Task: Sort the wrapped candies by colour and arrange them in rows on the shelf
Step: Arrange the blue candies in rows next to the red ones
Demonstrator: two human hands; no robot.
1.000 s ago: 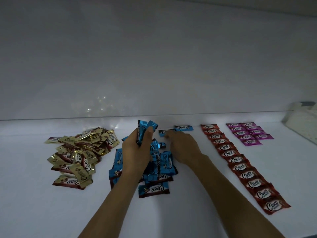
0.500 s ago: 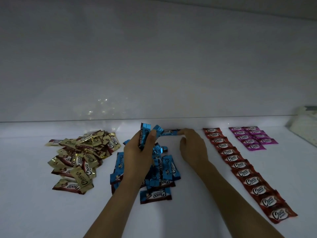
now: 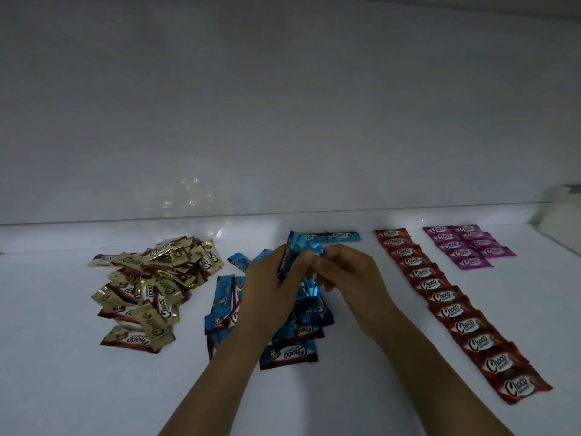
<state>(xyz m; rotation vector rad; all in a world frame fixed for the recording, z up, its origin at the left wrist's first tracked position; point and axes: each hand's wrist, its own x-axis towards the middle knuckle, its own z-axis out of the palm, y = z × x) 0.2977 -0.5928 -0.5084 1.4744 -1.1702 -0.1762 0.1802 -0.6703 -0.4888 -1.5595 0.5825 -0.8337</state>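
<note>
A small stack of blue foil-wrapped candies (image 3: 294,251) stands upright in the left hand (image 3: 270,291), whose fingers and thumb curl around it. The right hand (image 3: 349,275) meets it, fingertips pinching the topmost blue candy (image 3: 316,247). Both hover over a loose pile of blue candies (image 3: 287,354) on the white shelf (image 3: 78,372). A single blue candy (image 3: 341,236) lies flat behind them by the back wall. To the right run a long row of red-wrapped candies (image 3: 440,297) and two short rows of magenta-wrapped candies (image 3: 465,247); left, a jumbled heap of gold-wrapped candies (image 3: 147,287).
</note>
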